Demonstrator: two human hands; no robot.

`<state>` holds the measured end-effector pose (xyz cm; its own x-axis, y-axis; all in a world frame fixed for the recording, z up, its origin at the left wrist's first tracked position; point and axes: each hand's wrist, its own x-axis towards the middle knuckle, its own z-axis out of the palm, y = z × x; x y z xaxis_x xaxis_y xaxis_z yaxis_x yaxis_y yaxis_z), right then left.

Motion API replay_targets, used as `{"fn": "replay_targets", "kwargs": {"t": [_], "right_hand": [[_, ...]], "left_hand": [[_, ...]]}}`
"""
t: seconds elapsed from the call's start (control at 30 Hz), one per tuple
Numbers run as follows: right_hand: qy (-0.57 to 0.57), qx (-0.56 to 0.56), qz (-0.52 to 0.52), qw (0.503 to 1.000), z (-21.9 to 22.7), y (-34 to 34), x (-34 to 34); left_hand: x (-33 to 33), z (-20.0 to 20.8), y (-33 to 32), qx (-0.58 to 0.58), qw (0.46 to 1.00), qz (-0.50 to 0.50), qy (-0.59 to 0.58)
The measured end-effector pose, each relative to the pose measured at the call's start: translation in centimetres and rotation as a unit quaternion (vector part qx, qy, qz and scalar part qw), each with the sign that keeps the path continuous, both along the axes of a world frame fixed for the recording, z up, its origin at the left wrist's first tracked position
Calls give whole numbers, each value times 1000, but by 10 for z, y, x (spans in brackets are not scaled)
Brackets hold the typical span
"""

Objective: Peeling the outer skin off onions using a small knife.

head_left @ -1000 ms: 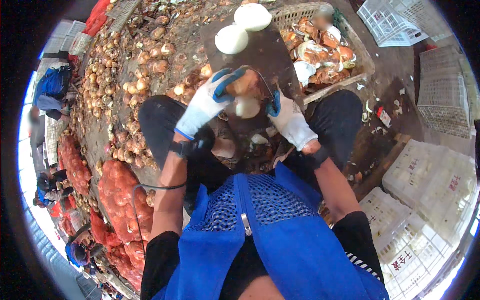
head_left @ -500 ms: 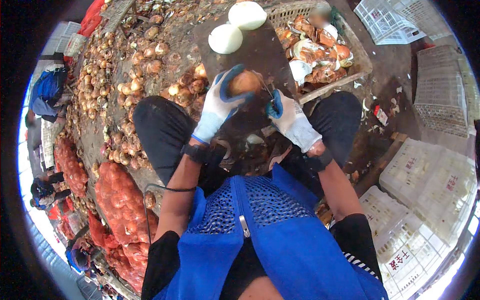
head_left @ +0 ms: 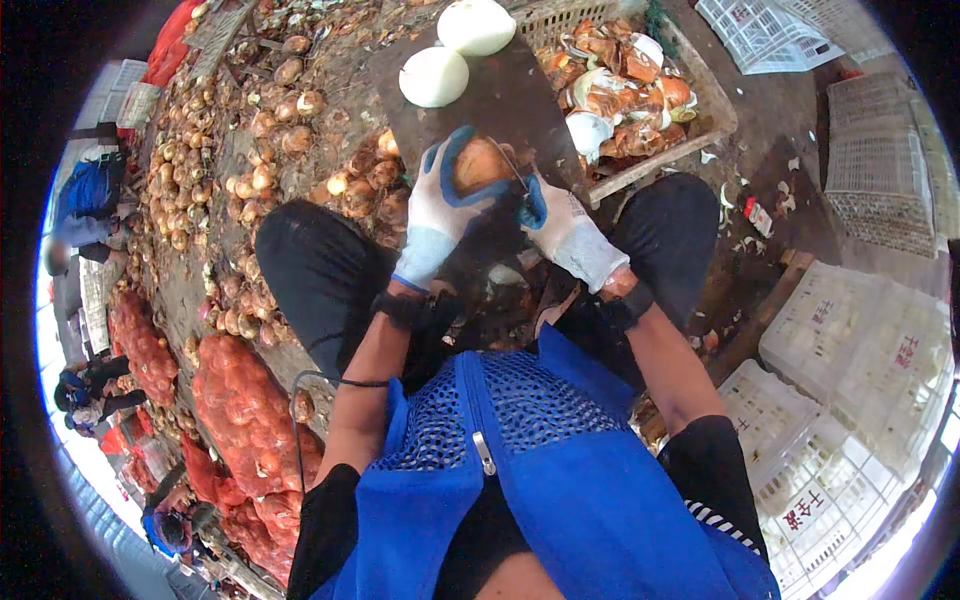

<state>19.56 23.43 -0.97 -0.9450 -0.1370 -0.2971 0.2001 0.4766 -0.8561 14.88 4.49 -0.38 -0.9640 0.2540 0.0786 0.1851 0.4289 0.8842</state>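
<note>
Onion (head_left: 480, 165), brown-skinned and not yet bare, sits cupped in the left hand (head_left: 447, 200), held over the near edge of a dark board (head_left: 500, 95) between the person's knees. That gloved hand is curled round it from the left and below, fingers wrapped firmly. The right hand (head_left: 560, 225), gloved too, is closed on a small knife (head_left: 512, 170) whose thin blade lies against the onion's right side. I'd judge the peeling is under way, with the skin mostly on; the next move seems to call for a shallow cut and a turn of the onion in the palm, keeping the blade clear of the left fingers. Farther up the board lie two peeled white onions (head_left: 433, 76), beside a basket (head_left: 715, 100) of peelings, with loose unpeeled onions (head_left: 250, 160) heaped to the left.
</note>
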Motion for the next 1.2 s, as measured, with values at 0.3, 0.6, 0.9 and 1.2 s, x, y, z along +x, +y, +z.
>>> {"fn": "replay_targets", "kwargs": {"t": [0.3,0.6,0.9,1.2], "right_hand": [[-4,-3,20,1000,-14,-1,-8],[-14,148,38,988,-30,-13,-24],[-42,106,47,992,-3,7,17],[1,28,16,999,10,-5,15]], "left_hand": [[1,1,2,-27,998,-4,59],[1,-3,0,-74,995,2,67],[-4,-10,-15,0,999,3,54],[11,-5,-23,-82,988,89,94]]}}
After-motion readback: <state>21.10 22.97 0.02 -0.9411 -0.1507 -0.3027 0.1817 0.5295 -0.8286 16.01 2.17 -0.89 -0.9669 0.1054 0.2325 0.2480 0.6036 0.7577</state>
